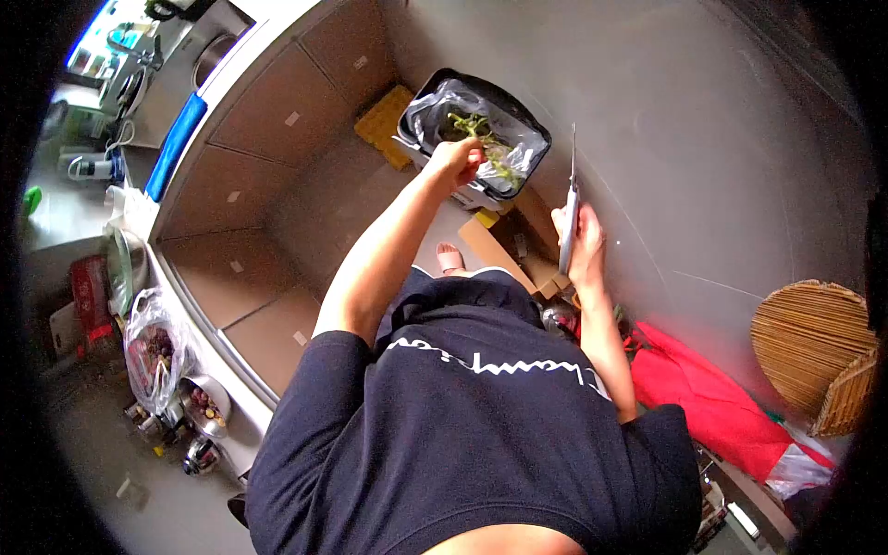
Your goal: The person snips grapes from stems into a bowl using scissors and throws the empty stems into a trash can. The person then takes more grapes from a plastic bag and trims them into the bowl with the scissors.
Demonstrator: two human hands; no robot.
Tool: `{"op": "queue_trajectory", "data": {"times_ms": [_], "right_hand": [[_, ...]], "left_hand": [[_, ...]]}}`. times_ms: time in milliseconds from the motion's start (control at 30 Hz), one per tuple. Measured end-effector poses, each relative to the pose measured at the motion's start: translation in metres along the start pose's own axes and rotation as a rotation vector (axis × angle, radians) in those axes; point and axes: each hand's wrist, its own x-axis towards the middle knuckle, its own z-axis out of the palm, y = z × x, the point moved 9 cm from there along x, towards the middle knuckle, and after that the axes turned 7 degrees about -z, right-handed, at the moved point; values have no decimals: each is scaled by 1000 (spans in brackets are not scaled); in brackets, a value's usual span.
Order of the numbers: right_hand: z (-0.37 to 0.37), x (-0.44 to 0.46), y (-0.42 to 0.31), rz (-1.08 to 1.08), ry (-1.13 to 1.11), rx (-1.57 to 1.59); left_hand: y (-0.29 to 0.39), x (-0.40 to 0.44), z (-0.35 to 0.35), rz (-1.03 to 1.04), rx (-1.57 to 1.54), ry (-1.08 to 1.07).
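My left hand point(456, 164) is closed, fingers pinched on a green, branching grape stem point(472, 126) held over the trash bin. The bin point(532, 120) is dark-rimmed and lined with a pale plastic bag point(442, 100). More greenish stem shows below and right of my fingers; I cannot tell whether it is all one piece. My right hand point(583, 245), well to the right of the bin, grips scissors point(570, 199) by their grey handle. Their narrow blades point away from me and appear edge-on.
Brown cabinet fronts point(268, 120) and a counter edge run along the left. On that counter sit bagged grapes point(159, 347) and a metal bowl point(205, 407). A cardboard box point(499, 250) stands near my foot. At right are a red cloth point(694, 388) and a woven slatted item point(805, 342).
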Motion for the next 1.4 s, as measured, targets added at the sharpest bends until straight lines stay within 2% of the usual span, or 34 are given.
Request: {"op": "queue_trajectory", "data": {"times_ms": [33,100,167,233,367,433,500,567,600,633,667,700,733,800,833,867,900,967,1033,1067,1100,1167,1200,1233,1267,1300,1333,1400], "right_hand": [[-7,-9,-3,49,-2,-47],[-3,-11,14,-13,-38,32],[-11,-13,22,23,-35,63],[-14,-10,22,-2,-46,2],[5,-9,10,-2,-87,113],[6,-5,-1,-31,-67,-22],[21,0,-8,-7,-126,-20],[36,5,-8,-3,-208,-48],[46,9,-14,-28,-243,-41],[58,9,-20,-16,-282,-54],[74,8,-29,-11,-331,-67],[92,7,-42,-45,-385,-77],[115,7,-50,-85,-434,-52],[151,8,-80,-198,-590,-22],[174,5,-88,-178,-700,-32],[220,-19,-133,-321,-822,-55],[236,-37,-158,-403,-857,-94],[275,-64,-184,-526,-940,-122],[322,-84,-211,-596,-1039,-150],[342,-103,-229,-695,-1073,-106],[365,-117,-235,-647,-1156,-131],[401,-153,-251,-723,-1241,-204],[408,-190,-278,-671,-1293,-175],[426,-213,-287,-745,-1331,-190],[440,-234,-296,-775,-1386,-193],[452,-250,-306,-815,-1431,-190],[467,-265,-310,-861,-1450,-204],[490,-291,-325,-882,-1512,-181]], "left_hand": [[2,-2,-1,-22,14,2],[1,19,-6,-79,-68,-14],[10,29,-8,-45,-19,90],[15,41,-8,-41,-9,100],[25,53,-18,5,64,153],[33,54,-19,105,336,173],[40,37,-27,169,404,244],[42,27,-36,290,454,204],[37,16,-43,327,224,177],[37,-4,-48,344,252,151],[33,-29,-56,348,118,115],[30,-48,-69,375,171,106],[26,-73,-85,389,96,50],[25,-130,-122,487,171,223],[19,-152,-144,541,232,325],[-4,-196,-202,590,59,436],[-21,-219,-228,626,-56,455],[-51,-242,-270,639,-117,456],[-66,-289,-312,740,-200,686],[-82,-299,-335,725,-198,736],[-95,-322,-354,728,-313,810],[-129,-366,-388,778,-448,989],[-153,-406,-409,874,-569,1055],[-182,-431,-429,903,-668,1237],[-222,-452,-444,845,-684,1556],[-236,-501,-437,842,-535,1908],[-264,-520,-447,860,-509,2065],[-315,-538,-460,552,-583,2340]]}}
